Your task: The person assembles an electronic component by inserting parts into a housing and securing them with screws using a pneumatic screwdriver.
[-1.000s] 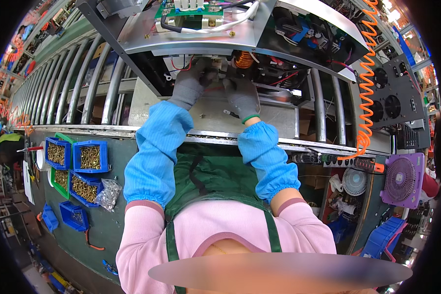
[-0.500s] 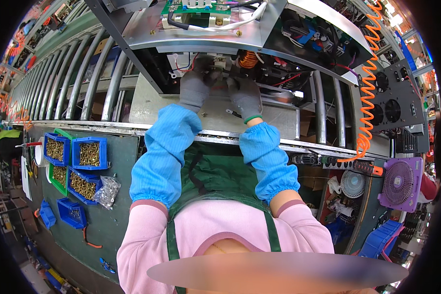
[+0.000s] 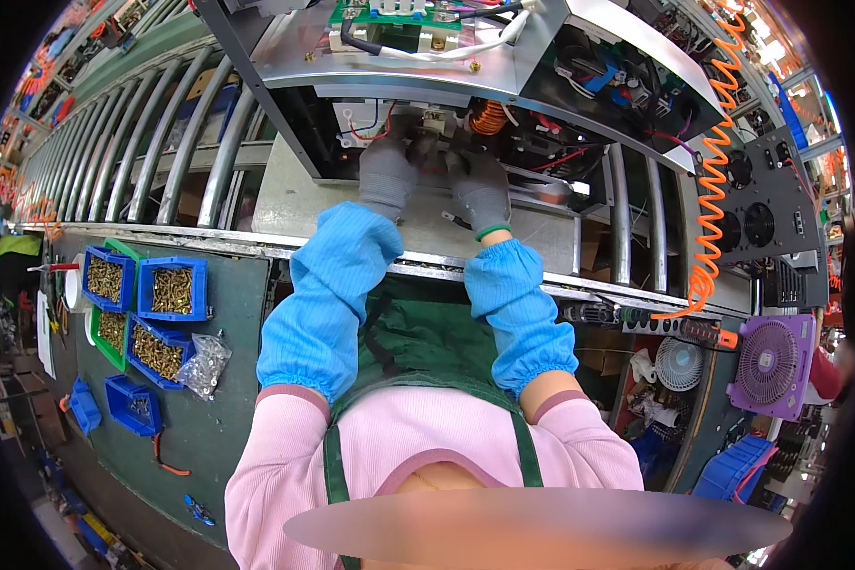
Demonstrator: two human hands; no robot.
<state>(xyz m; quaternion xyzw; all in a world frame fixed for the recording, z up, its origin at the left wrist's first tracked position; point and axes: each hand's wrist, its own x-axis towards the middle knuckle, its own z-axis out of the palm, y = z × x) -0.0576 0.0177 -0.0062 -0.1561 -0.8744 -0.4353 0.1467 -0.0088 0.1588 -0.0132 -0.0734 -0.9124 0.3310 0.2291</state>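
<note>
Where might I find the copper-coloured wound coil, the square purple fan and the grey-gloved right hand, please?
Copper-coloured wound coil (image 3: 487,117): head view, middle of its visible windings.
Square purple fan (image 3: 770,366): head view, middle of its round grille.
Grey-gloved right hand (image 3: 483,183): head view, back of the hand.

Workshop interior, crowded on all sides. Roller conveyor (image 3: 188,133) with bare metal rollers spans the far side, bordered on the near edge by a pale metal rail (image 3: 228,239); green strip (image 3: 138,59) runs beyond it. Left: dark green workbench (image 3: 242,313), top scuffed, outer edge facing a dull brownish floor (image 3: 85,475). Right: second bench with an open cubby beneath, small round pale fan (image 3: 679,364) inside; square purple fan (image 3: 774,366) upright nearby. Upper right: shelving, fine detail blurred. Lighting bright; white glare (image 3: 772,49) near the upper right rim.
</note>
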